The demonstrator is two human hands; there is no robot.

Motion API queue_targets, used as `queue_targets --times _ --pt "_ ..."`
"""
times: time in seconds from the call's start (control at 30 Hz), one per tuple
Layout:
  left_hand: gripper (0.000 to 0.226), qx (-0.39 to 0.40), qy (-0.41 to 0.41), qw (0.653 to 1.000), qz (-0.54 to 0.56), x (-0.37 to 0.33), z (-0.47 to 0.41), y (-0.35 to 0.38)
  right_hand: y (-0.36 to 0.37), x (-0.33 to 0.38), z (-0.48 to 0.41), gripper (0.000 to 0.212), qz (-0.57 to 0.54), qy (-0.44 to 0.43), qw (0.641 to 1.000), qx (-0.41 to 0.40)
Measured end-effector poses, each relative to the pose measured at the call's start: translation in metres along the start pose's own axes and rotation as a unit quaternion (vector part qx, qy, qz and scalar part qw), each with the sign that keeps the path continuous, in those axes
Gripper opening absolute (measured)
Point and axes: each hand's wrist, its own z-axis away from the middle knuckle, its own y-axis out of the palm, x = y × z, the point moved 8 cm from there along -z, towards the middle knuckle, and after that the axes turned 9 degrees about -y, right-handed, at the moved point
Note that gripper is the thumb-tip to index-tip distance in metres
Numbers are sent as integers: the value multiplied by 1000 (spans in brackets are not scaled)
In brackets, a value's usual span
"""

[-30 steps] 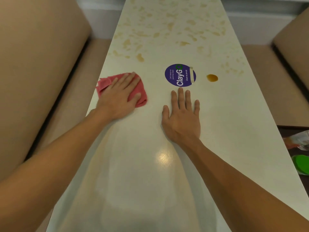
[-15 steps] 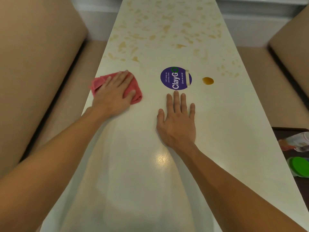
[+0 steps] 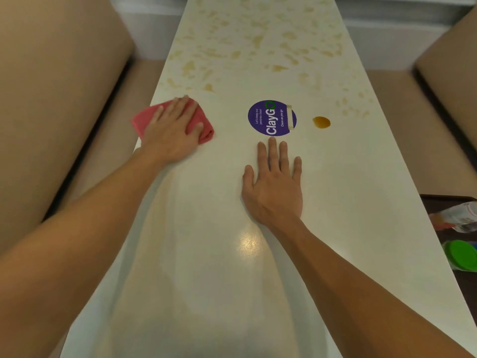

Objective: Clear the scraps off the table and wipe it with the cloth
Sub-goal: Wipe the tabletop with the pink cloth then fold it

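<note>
Under the left hand [image 3: 171, 133], the cloth [image 3: 145, 118] lies half-hidden.

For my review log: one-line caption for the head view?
Left hand presses red cloth on stained table; right hand lies flat near purple sticker.

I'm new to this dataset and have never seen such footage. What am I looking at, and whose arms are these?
There is no machine: a camera worn on a person's head looks down at their own bare arms. The left hand presses flat on a folded pink cloth near the left edge of the white table. The right hand lies flat on the table, holding nothing. Beyond it sit a round purple sticker and a small amber blob; pale brown smears cover the far end. A dark tray shows at the right edge.
</note>
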Motion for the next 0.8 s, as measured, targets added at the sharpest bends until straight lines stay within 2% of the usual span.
queue_targets --times 0.1,0.27,0.43,0.5,0.57,0.67,0.7,0.8 --pt "72 4 -54 998 11 -15 -43 1 0 -1 0 68 0 0 1000 -2" --pt "68 8 37 999 14 -82 -18 17 1 -1 -1 69 -2 0 1000 -2" --pt "72 2 60 998 12 -80 59 22 -4 2 1 68 -14 -15 1000 3" --pt "72 -3 51 999 8 -79 84 23 -13 0 8 66 -64 -23 998 -11" --pt "72 -7 40 999 7 -79 106 25 -23 -6 17 62 -176 -25 983 -39" --pt "72 -5 31 999 7 -87 133 31 -40 -30 37 54 -393 42 916 -64" --pt "72 -6 28 1000 6 -93 140 34 -46 -40 45 51 -411 52 908 -65" --pt "73 -14 12 1000 9 -119 160 39 -59 -80 71 46 -372 40 925 -67"
